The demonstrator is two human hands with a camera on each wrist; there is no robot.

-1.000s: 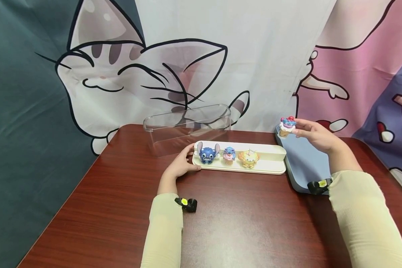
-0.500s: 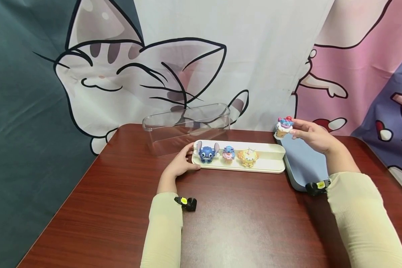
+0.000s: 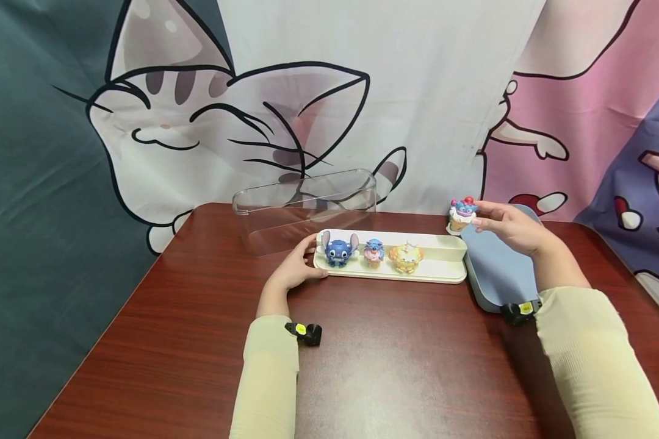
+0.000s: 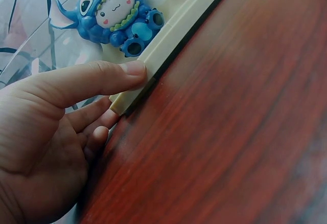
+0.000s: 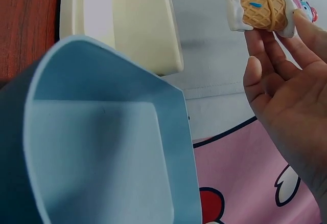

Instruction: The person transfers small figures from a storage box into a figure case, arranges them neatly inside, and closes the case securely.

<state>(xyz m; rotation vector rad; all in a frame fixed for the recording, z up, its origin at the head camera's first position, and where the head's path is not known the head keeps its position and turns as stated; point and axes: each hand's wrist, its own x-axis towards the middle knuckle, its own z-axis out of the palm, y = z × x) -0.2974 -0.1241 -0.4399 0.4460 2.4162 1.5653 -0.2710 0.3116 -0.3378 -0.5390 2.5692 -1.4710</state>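
Note:
My right hand pinches an ice-cream-cone figurine with a blue character and red topping, held up by the far left corner of the blue bin. In the right wrist view its waffle cone lies sideways between thumb and fingers. At the left end of the cream display stand, my left hand grips the edge, thumb in front and fingers behind. On the stand sit a blue big-eared figurine, a small blue-and-pink figurine and a yellow figurine. The stand's right part bears no figurine.
A clear plastic cover stands behind the stand at the left. The blue bin adjoins the stand's right end, and its inside shows bare in the right wrist view. A printed curtain hangs behind the brown table.
My right hand has moved slightly left with the cone figurine, and a little lower. The left hand keeps its grip on the stand.

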